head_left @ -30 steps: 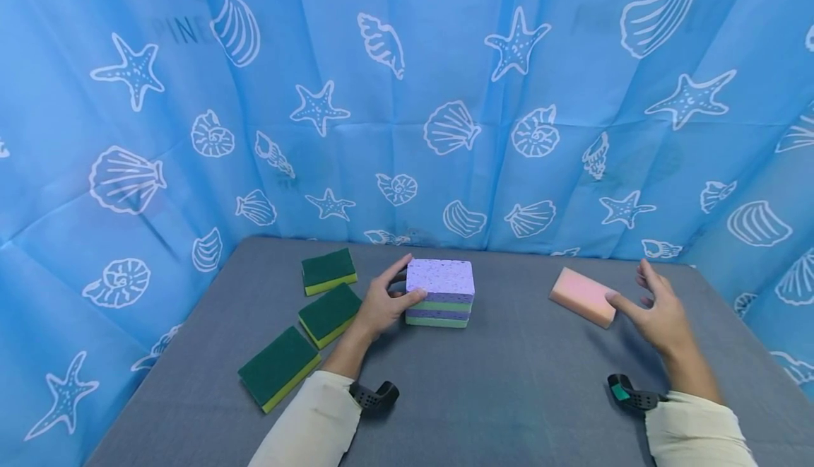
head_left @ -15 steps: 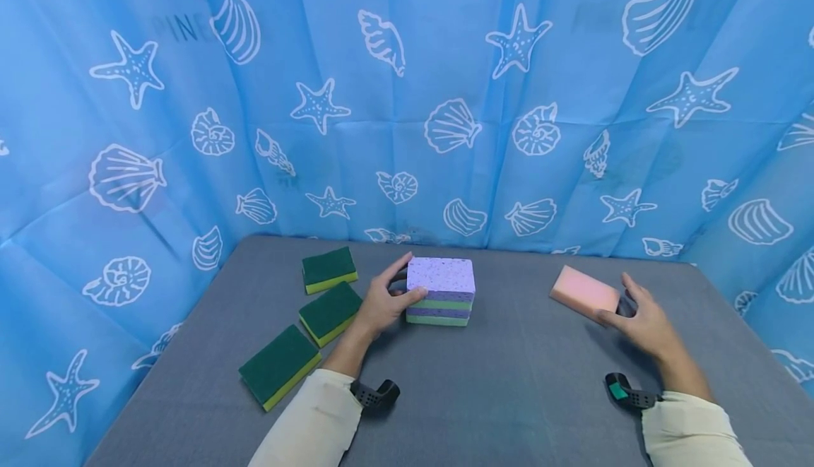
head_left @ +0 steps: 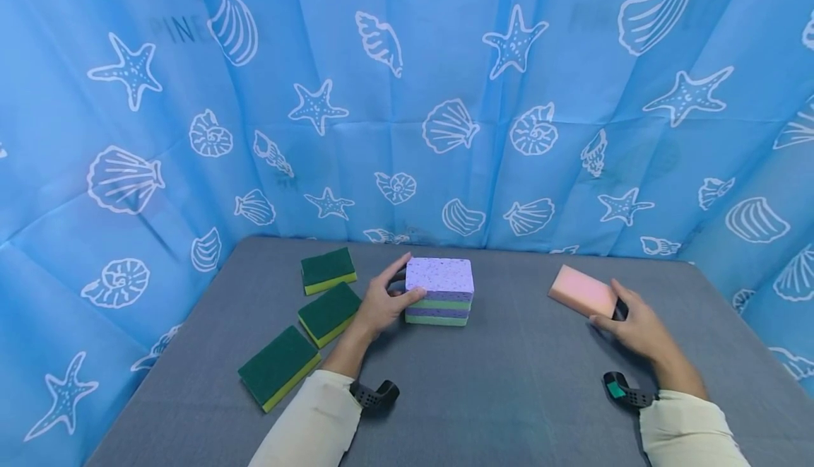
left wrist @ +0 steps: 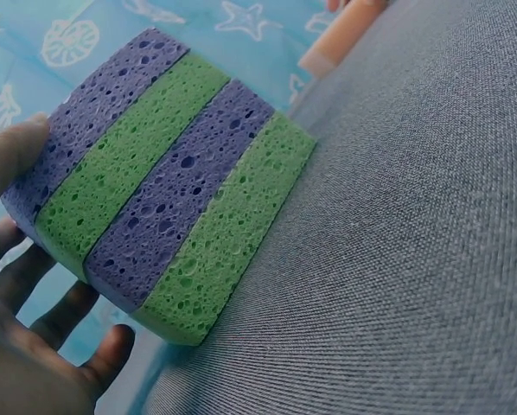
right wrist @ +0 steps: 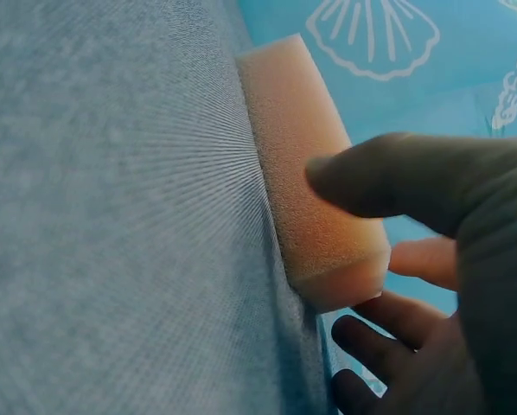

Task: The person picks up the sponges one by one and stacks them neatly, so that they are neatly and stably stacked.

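Note:
Purple and light green sponges alternate in a neat stack [head_left: 439, 308] at mid-table. My left hand [head_left: 384, 304] grips its left end, thumb on the front side of the top purple sponge [head_left: 440, 275]; in the left wrist view the other fingers reach behind and below, partly hidden. At the right lies a pink-orange sponge [head_left: 581, 290], flat on the cloth and turned at an angle. My right hand [head_left: 636, 322] holds its near right end between thumb and index finger. The right wrist view has the thumb across the side of the sponge [right wrist: 306, 190], the remaining fingers spread past its end.
Several dark green and yellow scouring sponges line the left: one at the back [head_left: 328, 269], one close to my left hand [head_left: 329, 311], one nearer the front [head_left: 280, 367]. A blue shell-print curtain [head_left: 394, 135] surrounds the grey cloth-covered table [head_left: 496, 396].
My right hand has come down and leftward onto the end of the pink-orange sponge, its fingers drawing in. My left hand and the stack have stayed put.

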Available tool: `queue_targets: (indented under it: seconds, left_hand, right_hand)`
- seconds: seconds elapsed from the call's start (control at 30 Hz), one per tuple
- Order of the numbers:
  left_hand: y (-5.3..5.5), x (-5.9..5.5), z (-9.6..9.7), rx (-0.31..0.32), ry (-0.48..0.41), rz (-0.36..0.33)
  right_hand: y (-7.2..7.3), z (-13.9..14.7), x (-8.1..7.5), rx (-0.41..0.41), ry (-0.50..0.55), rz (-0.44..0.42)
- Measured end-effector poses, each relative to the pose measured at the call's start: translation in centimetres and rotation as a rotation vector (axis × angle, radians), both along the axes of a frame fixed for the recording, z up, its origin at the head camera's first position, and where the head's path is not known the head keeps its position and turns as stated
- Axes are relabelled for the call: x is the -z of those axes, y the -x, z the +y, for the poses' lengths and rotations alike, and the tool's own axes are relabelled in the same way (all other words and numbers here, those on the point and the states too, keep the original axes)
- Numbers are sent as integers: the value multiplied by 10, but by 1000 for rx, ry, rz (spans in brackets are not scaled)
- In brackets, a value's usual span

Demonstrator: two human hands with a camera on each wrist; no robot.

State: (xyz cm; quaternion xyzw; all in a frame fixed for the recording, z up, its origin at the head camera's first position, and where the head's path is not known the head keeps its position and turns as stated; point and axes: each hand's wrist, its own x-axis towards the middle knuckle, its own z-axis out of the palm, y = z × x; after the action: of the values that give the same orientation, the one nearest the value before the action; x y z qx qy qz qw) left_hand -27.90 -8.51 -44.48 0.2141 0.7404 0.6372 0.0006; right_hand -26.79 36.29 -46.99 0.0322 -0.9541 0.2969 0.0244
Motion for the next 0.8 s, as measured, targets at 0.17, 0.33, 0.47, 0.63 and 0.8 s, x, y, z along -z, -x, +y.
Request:
queue_targets:
  seconds: [0.17, 0.33, 0.47, 0.63, 0.8]
  left_hand:
    - [-4, -5, 0, -7, 3, 15]
    - [-4, -4, 0, -4, 4, 14]
    - [-4, -5, 0, 2, 4, 10]
    - [-3, -4, 0, 3, -5, 29]
    - [-4, -3, 0, 6, -9, 21]
  right_hand:
    - [0, 1, 4, 9, 3, -2]
    - [1, 2, 5, 41, 3, -5]
    - [0, 0, 4, 73, -1, 18]
    - [0, -4, 1, 90, 1, 73]
    - [-2, -12, -7, 60, 19, 130]
